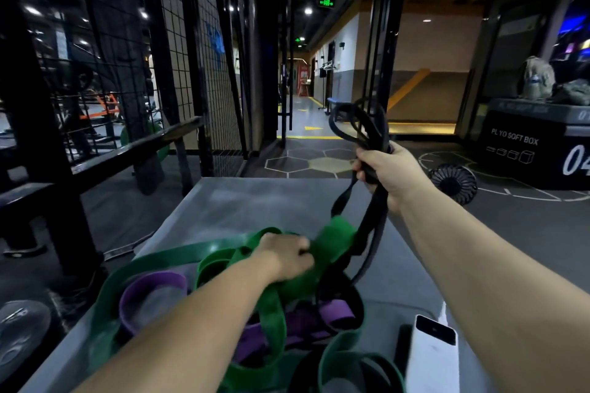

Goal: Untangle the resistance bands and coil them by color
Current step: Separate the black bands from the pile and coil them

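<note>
The tangle in the lower middle of the frame is only partly readable: its near side runs off the bottom edge, the left forearm covers its centre, and motion blur smears the strands, so which loop passes over which cannot be told. The left hand [289,254] sits on top of the heap with its fingertips tucked out of sight under the knuckles, clenched on a broad fold of the green bands [271,306], flat, wide, matte rubber straps that curl in big loops toward the lower left. The purple bands [153,287] are narrower rings of the same dull rubber, one standing open at lower left, others buried under green at centre bottom. The right hand [388,171], raised at centre right, grasps the black band [372,124] in a fist; thin glossy loops stand up above the fist, and long strands hang down from it into the heap, touching the green. All this lies on a smooth grey mat [255,201]. At lower right a white rounded block with a dark end [431,357] lies on the mat, cut off by the frame, with a slim dark object just beside it that is too dim to identify. A round black fan [453,183] stands on the floor at right, near a black box marked PLYO SOFT BOX [523,143].
</note>
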Demonstrator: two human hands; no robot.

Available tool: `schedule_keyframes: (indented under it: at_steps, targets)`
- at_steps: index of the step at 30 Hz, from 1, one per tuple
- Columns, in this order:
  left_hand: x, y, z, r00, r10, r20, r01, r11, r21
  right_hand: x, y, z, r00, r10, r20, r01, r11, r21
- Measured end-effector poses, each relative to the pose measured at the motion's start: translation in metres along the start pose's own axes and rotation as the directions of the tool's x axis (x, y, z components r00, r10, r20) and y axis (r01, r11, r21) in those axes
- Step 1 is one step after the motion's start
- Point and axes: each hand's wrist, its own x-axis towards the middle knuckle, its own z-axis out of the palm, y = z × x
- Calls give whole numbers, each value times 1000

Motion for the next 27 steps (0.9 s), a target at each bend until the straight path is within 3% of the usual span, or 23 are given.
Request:
schedule_keyframes:
  at_steps: [2,3,7,11,14,16,19,23,25,27]
  targets:
    - [1,-16,-19,981,-142,-130,90,934,-345,4,-7,-11,994,-14,-107,14,1000,-5]
    - [2,-26,-29,965,-204,-167,121,907,-404,5,-12,-16,989,-15,-145,16,1000,3]
    - [8,-51,-53,921,-332,-205,272,922,-276,2,-37,-27,991,-5,-135,22,992,125]
    - [11,-36,-65,883,-425,-198,366,889,-276,-6,-67,-17,995,-95,-27,99,970,220]
    - [-2,1,-78,946,-120,-302,-30,893,-450,-15,-85,-7,988,-132,79,100,943,317]
    - [-21,33,-88,963,81,-257,-235,719,-654,-22,-96,-1,979,-133,157,64,923,379]
    - [-36,61,-93,970,217,-109,-213,551,-807,-35,-108,7,964,-128,233,0,878,479]
    - [-60,82,-99,935,329,-130,-247,342,-907,-55,-133,15,946,-207,251,32,827,561]
    - [-72,87,-98,910,408,-77,-223,324,-920,-63,-146,17,950,-227,215,61,810,583]
    - [-86,94,-99,894,445,-57,-241,369,-898,-71,-156,15,956,-230,184,80,803,590]
